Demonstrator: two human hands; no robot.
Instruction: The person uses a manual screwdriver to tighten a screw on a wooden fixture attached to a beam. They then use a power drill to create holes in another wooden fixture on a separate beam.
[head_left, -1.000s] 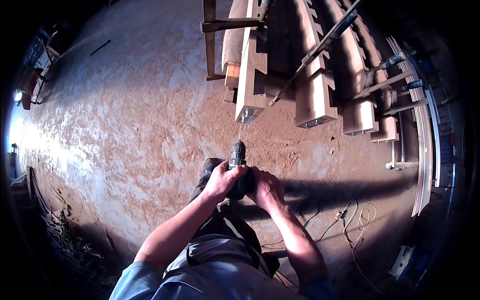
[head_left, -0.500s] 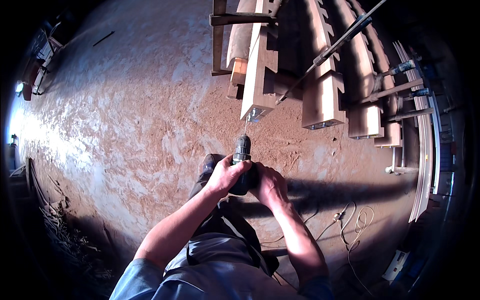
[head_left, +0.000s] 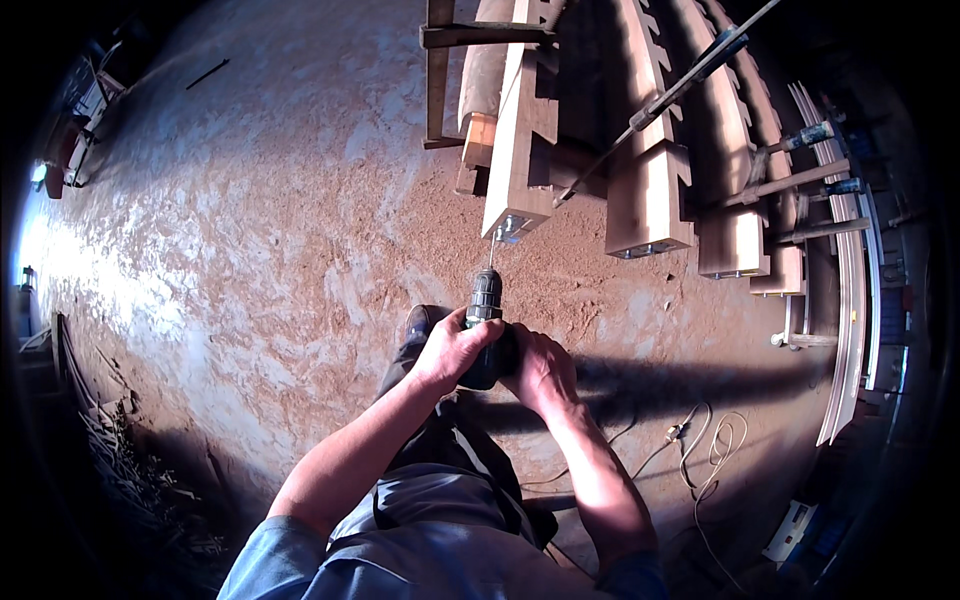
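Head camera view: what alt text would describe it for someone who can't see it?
A person's bare left hand and bare right hand grip a dark power drill, its thin metal bit pointing at the metal-fitted end of a notched, pale wooden beam. More notched wooden beams lie to the right, over a dusty brown floor.

Both forearms bare, set wide apart low in view, converging in front of torso. Left forearm slants up and right; right forearm up and left. Left grip curled closed, thumb laid across toward the right. Right grip also curled, knuckles up, just beside it, slightly lower.
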